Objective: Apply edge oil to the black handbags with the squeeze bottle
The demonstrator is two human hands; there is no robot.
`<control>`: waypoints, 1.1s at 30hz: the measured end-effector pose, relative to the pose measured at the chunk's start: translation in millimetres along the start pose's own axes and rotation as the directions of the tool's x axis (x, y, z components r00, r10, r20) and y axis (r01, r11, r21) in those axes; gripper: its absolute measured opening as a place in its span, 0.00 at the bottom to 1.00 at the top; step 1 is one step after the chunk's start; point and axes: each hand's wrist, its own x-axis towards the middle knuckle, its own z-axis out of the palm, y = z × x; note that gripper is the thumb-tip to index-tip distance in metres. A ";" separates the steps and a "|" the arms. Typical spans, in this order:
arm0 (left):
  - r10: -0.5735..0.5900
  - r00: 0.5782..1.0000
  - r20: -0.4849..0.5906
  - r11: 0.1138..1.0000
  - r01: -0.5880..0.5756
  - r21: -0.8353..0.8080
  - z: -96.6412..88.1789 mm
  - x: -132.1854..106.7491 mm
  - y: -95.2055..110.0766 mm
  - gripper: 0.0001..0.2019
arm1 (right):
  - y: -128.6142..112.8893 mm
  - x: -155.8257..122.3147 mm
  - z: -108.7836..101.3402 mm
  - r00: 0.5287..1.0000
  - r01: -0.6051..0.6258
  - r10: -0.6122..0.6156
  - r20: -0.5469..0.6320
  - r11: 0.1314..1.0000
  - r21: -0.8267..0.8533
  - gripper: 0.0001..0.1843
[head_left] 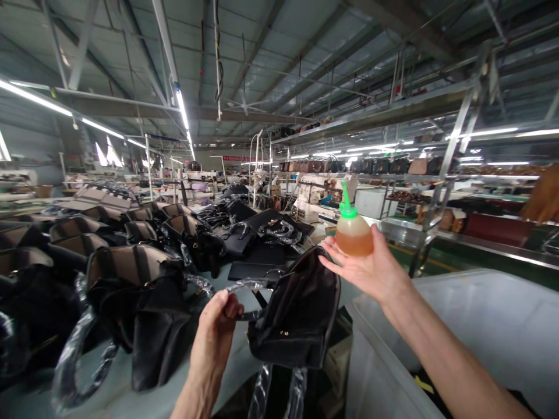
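The left hand (216, 331) is closed firmly on the plastic-wrapped handle (248, 285) of a black handbag (297, 314), which hangs just right of a heap of black handbags (140, 291). Further right, the right hand (367, 267) is partly open, cupping a squeeze bottle (353, 235) of amber oil with a green nozzle, above a white bin (471, 326).

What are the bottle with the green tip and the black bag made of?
The bottle in the right hand looks like see-through plastic, since the amber liquid shows through it. The black handbag looks like smooth leather or imitation leather with a soft sheen; I can't tell which. Its handle is wrapped in shiny clear plastic.
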 end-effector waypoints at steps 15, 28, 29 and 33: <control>0.058 0.940 -0.336 0.983 0.005 0.181 -15.9 -12.0 -18.1 0.25 | -14.4 30.4 18.6 0.992 0.008 0.008 0.125 0.991 -0.133 0.27; 0.178 0.981 -0.076 0.816 -0.104 0.569 -6.1 -25.3 -15.7 0.19 | 27.3 24.1 32.9 0.985 -0.064 0.075 0.154 0.995 -0.077 0.29; 0.182 0.979 -0.087 0.801 -0.096 0.591 -4.8 -26.0 -13.8 0.19 | 28.8 24.4 34.2 0.984 -0.071 0.083 0.156 0.994 -0.082 0.29; 0.124 0.983 -0.136 0.771 -0.009 0.637 -2.4 -29.6 -9.2 0.22 | 25.6 29.4 45.5 0.979 -0.056 0.075 0.189 0.993 -0.105 0.28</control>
